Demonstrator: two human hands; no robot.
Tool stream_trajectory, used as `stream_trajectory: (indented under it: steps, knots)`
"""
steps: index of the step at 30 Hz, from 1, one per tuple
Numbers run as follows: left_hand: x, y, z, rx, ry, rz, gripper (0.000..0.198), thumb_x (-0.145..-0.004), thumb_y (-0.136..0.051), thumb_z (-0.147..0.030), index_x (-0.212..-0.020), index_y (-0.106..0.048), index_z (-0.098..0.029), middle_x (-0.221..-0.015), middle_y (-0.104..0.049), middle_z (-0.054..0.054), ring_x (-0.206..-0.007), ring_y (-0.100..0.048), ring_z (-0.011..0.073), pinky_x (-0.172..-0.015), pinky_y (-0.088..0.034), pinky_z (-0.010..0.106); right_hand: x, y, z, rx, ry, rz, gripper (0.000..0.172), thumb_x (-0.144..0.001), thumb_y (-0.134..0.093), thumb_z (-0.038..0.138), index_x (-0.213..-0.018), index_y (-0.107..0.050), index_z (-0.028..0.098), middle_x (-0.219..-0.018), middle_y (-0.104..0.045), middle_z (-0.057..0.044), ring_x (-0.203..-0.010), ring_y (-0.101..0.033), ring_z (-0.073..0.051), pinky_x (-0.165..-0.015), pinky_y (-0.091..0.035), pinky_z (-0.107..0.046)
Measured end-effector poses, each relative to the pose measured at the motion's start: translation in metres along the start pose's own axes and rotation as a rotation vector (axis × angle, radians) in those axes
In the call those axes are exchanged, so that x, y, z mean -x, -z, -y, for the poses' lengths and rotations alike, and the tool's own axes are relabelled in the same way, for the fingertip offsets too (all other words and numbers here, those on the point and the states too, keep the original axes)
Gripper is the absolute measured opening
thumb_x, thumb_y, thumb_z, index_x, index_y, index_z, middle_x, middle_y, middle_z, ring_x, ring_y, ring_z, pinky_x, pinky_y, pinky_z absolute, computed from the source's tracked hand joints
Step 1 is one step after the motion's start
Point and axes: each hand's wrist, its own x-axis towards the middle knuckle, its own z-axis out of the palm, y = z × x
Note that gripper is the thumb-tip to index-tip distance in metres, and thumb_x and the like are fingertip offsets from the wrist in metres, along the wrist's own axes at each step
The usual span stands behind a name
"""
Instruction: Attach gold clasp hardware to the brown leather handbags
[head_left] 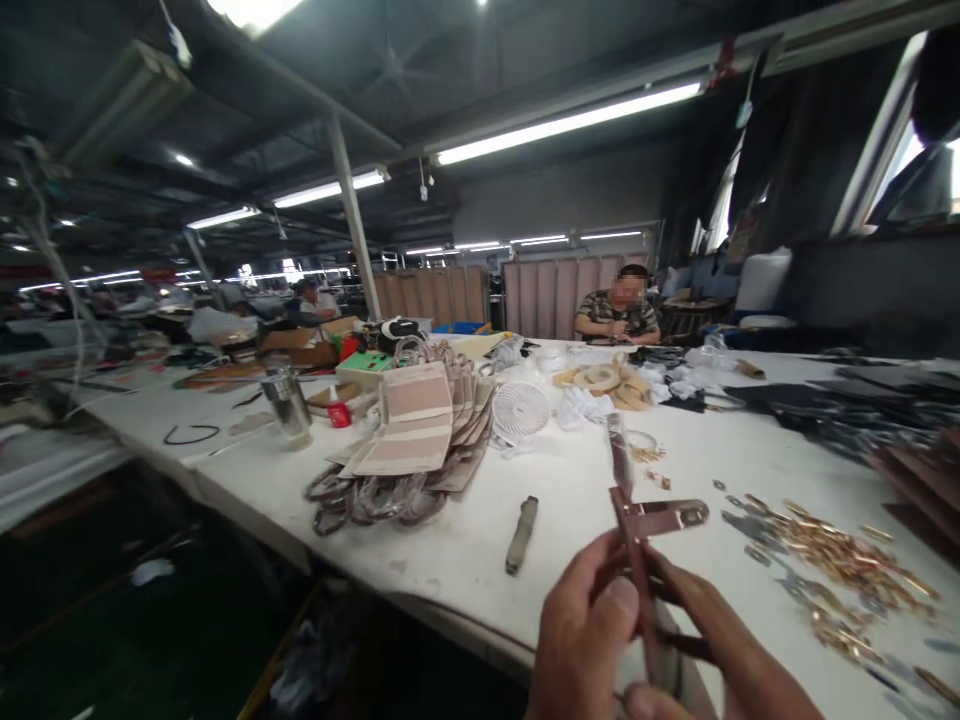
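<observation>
Low in the view, my left hand is closed on a brown leather-like strap, with the thumb pressed against its side. My right hand is closed round the strap's lower part from the other side. A short brown tab with a metal fitting at its end sticks out to the right above my fingers. Behind the strap lies a plastic-wrapped strip. To the right of my hands is a loose pile of gold-coloured metal parts. A grey-green utility-knife-like tool lies on the table to the left.
On the white table stand stacked beige panels with wrapped handles, a white coiled disc, a red bottle and a metal cup. Dark sheets lie at right. Another person sits across the table.
</observation>
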Motion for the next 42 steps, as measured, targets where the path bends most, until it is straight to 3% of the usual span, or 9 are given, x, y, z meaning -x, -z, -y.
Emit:
stream_trajectory:
  steps: [6,10,12,16,20,26,30,35,42]
  knots:
    - [0.017,0.019,-0.001,-0.146,-0.208,-0.076,0.092,-0.076,-0.075,-0.073,-0.152,-0.052,-0.027,-0.151,-0.052,0.014,-0.140,-0.047,0.0375,-0.118,-0.040,0.043,-0.033,0.012,0.004,-0.344,-0.361,0.044,0.047,-0.091,-0.073,0.047,-0.135,-0.068,0.033,-0.114,-0.075,-0.003,-0.089,-0.076,-0.032,-0.071,-0.069,-0.033]
    - [0.020,0.074,-0.026,-0.494,-0.328,-0.425,0.084,-0.078,-0.082,-0.054,-0.151,-0.049,-0.029,-0.161,-0.038,0.007,-0.150,-0.032,0.0347,-0.125,-0.028,0.040,-0.074,0.010,0.014,-0.688,-0.708,0.007,0.068,-0.079,-0.081,0.057,-0.139,-0.064,0.030,-0.119,-0.073,-0.009,-0.083,-0.076,-0.038,-0.065,-0.069,-0.044]
    - [0.026,0.106,-0.040,-0.495,-0.287,-0.421,0.089,-0.079,-0.080,-0.057,-0.153,-0.044,-0.025,-0.159,-0.041,0.011,-0.147,-0.036,0.0362,-0.122,-0.032,0.042,-0.100,-0.001,0.023,-0.827,-0.785,-0.036,0.077,-0.075,-0.082,0.058,-0.143,-0.060,0.027,-0.117,-0.074,-0.013,-0.078,-0.075,-0.038,-0.057,-0.067,-0.044]
    - [0.048,0.152,-0.068,-0.321,-0.099,-0.161,0.072,-0.081,-0.075,-0.065,-0.133,-0.063,-0.017,-0.131,-0.066,0.016,-0.129,-0.057,0.0381,-0.108,-0.048,0.044,-0.153,-0.045,0.037,-1.028,-0.725,-0.097,0.068,-0.080,-0.078,0.046,-0.141,-0.059,0.023,-0.116,-0.074,-0.013,-0.077,-0.075,-0.033,-0.055,-0.065,-0.040]
    - [0.048,0.180,-0.119,-0.351,0.017,-0.298,0.061,-0.084,-0.078,-0.054,-0.132,-0.062,-0.020,-0.117,-0.073,0.012,-0.106,-0.070,0.0337,-0.088,-0.058,0.042,-0.234,-0.107,0.038,-1.196,-0.539,0.001,0.056,-0.081,-0.075,0.035,-0.135,-0.062,0.023,-0.118,-0.073,-0.008,-0.089,-0.074,-0.029,-0.071,-0.065,-0.038]
    - [-0.051,0.255,-0.217,-0.804,-0.062,-0.515,0.064,-0.086,-0.067,-0.043,-0.138,-0.052,-0.009,-0.112,-0.073,0.013,-0.095,-0.071,0.0265,-0.086,-0.058,0.035,-0.344,-0.215,0.012,-0.820,-0.516,0.033,0.046,-0.085,-0.065,0.035,-0.128,-0.064,0.018,-0.124,-0.070,-0.011,-0.113,-0.066,-0.029,-0.098,-0.054,-0.042]
    - [-0.104,0.321,-0.224,-1.017,0.042,-0.675,0.073,-0.080,-0.067,-0.026,-0.143,-0.043,0.002,-0.113,-0.071,0.017,-0.096,-0.070,0.0261,-0.082,-0.055,0.030,-0.282,-0.253,-0.022,-0.696,-0.562,0.121,0.048,-0.073,-0.077,0.034,-0.117,-0.070,0.015,-0.114,-0.072,-0.013,-0.112,-0.064,-0.035,-0.103,-0.049,-0.049]
    - [-0.126,0.363,-0.196,-1.306,0.097,-0.746,0.063,-0.075,-0.068,-0.023,-0.135,-0.055,-0.006,-0.127,-0.067,0.017,-0.106,-0.069,0.0275,-0.093,-0.052,0.032,-0.148,-0.238,-0.056,-0.638,-0.550,0.323,0.042,-0.078,-0.069,0.045,-0.111,-0.074,0.018,-0.115,-0.072,-0.009,-0.096,-0.070,-0.029,-0.091,-0.054,-0.042]
    - [-0.132,0.318,-0.201,-1.609,-0.110,-0.726,0.058,-0.077,-0.062,-0.040,-0.124,-0.065,-0.007,-0.138,-0.061,0.018,-0.133,-0.052,0.0395,-0.118,-0.035,0.050,-0.042,-0.148,-0.087,-0.498,-0.658,0.218,0.034,-0.090,-0.063,0.050,-0.107,-0.076,0.023,-0.108,-0.073,-0.005,-0.099,-0.068,-0.027,-0.090,-0.052,-0.038]
